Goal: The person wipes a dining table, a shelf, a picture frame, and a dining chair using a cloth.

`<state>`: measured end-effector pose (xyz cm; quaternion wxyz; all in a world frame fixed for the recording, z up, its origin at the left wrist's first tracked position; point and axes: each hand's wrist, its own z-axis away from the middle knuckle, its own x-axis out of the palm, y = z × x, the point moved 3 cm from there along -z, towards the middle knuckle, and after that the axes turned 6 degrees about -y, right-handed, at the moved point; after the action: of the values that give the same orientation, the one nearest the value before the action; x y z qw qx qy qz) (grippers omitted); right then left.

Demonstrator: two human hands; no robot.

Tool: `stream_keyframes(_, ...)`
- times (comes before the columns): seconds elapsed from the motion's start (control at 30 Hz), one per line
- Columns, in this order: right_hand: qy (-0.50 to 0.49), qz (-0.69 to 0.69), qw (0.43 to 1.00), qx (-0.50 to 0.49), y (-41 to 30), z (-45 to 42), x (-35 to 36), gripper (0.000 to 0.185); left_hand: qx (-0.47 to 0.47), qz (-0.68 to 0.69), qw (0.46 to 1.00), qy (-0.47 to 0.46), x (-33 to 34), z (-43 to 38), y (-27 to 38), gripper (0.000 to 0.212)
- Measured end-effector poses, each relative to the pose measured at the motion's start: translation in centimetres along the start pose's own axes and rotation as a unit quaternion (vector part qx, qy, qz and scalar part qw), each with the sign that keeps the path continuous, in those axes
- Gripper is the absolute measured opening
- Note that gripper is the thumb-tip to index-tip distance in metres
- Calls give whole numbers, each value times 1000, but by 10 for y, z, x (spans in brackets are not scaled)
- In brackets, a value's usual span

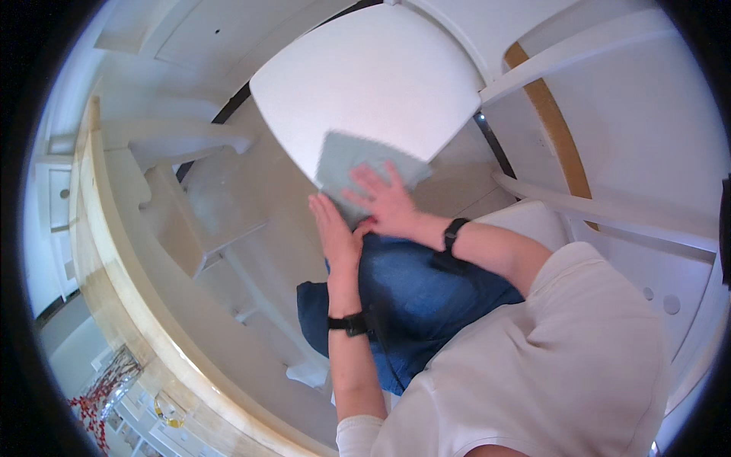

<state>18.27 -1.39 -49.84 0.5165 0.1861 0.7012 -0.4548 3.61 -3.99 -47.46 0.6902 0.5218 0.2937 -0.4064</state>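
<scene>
A grey-green cloth lies over the front part of a white chair seat. My right hand rests on the cloth with its fingers spread. Beside it, my left hand is at the cloth's lower left edge, fingers straight and thumb pointing toward my right hand. Whether the left hand pinches the cloth is hidden. Both wrists wear black straps. Below the hands are my legs in blue denim.
A wooden tabletop edge curves along the left, bearing red-berried twigs and a yellow-rimmed round object. Under it stand white table supports. White chair frames are on the right, with another white seat beside my legs. Tiled floor shows between.
</scene>
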Motion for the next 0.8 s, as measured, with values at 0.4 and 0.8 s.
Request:
stream_keyframes(0.4,67,102,975,188,169,-84,-51,68,3,-60,997,-46,-19,-29,30,112)
stream_keyframes(0.8,87,213,918,322,181,-88,-43,64,-22,9,1000,-5,-2,-34,22,109)
